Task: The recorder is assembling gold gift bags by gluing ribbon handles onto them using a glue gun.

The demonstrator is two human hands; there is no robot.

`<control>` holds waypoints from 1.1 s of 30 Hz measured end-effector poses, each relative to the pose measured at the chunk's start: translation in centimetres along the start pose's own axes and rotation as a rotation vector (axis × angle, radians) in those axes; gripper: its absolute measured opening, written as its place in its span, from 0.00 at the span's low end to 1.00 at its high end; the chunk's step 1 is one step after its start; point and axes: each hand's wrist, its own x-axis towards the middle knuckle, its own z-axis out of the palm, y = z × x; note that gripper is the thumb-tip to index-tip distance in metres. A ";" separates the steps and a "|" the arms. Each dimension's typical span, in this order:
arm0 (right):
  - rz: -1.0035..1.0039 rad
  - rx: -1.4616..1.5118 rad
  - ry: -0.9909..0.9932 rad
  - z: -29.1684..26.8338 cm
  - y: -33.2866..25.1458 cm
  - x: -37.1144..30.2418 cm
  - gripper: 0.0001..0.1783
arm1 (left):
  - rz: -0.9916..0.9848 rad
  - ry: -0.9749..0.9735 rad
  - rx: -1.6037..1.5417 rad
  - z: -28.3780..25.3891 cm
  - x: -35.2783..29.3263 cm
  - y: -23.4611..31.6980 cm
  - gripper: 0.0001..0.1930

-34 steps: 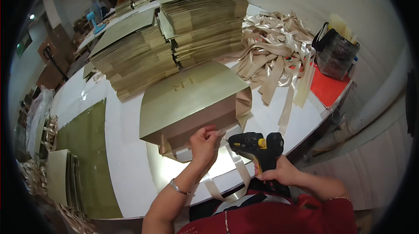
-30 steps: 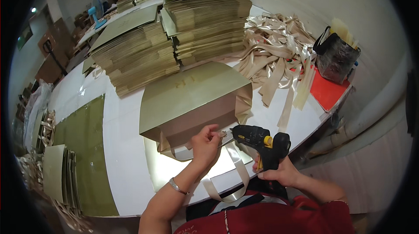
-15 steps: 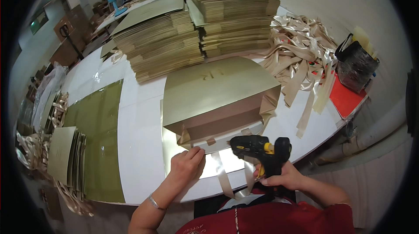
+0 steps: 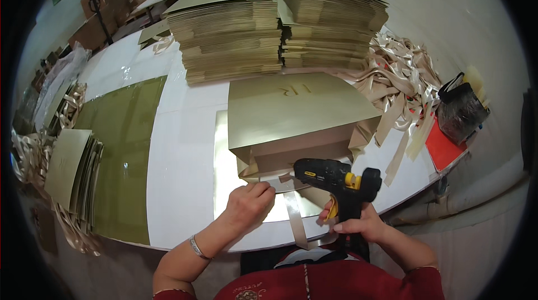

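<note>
A gold paper bag (image 4: 302, 107) lies on its side on the white table, its mouth toward me and a ribbon hanging from the near edge. My left hand (image 4: 249, 205) is closed at the left end of that edge, fingertips pinched on the white inner flap of the bag. In my right hand (image 4: 361, 224) is a black and yellow glue gun (image 4: 330, 177), gripped by the handle with a finger at the yellow trigger. Its nozzle points left, over the bag's mouth. The satin ribbon (image 4: 294, 216) loops down toward my lap.
Tall stacks of flat gold bags (image 4: 230, 34) stand behind. A heap of beige ribbons (image 4: 403, 76) lies at right, near a black holder (image 4: 460, 107) on a red sheet (image 4: 443, 143). At left are an olive board (image 4: 126, 177) and ribboned bags (image 4: 67, 165).
My view has shifted, so the scene sits differently. The glue gun's nozzle now overlaps the bag's mouth more. My left hand stays at the bag's near edge.
</note>
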 end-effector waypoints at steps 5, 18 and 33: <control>0.115 -0.084 -0.089 -1.9 1.4 -0.4 0.24 | -0.005 -0.019 -0.010 0.3 -0.1 -0.4 0.09; 0.189 0.155 0.009 0.8 1.8 4.0 0.21 | 0.023 -0.079 0.009 0.5 -1.0 1.2 0.09; 0.181 -1.345 0.559 -2.8 -0.2 -1.6 0.31 | 0.004 -0.138 0.019 0.2 -1.1 1.6 0.08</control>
